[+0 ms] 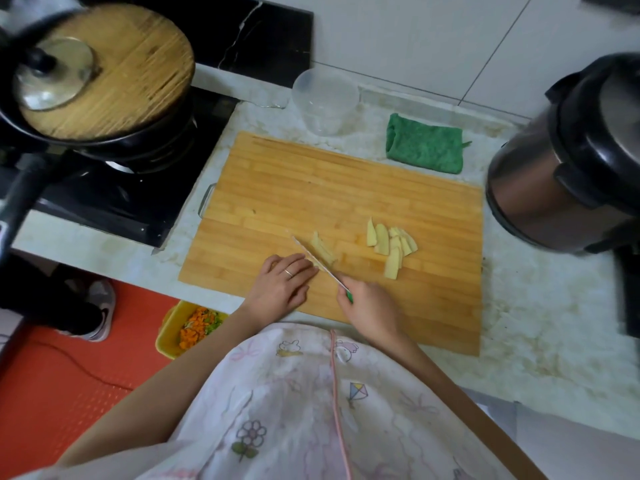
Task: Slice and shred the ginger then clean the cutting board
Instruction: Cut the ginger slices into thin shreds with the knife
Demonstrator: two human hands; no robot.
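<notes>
Bamboo board (311, 188), flat ginger slices (393, 242), knife (320, 262).

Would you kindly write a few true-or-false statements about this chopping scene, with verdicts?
1. The right hand holds the knife. True.
2. The cloth lies on the board. False: it lies on the counter, beyond the board.
3. Ginger slices lie on the board, right of the knife. True.
4. The pan is uncovered. False: a round wooden lid covers it.
</notes>
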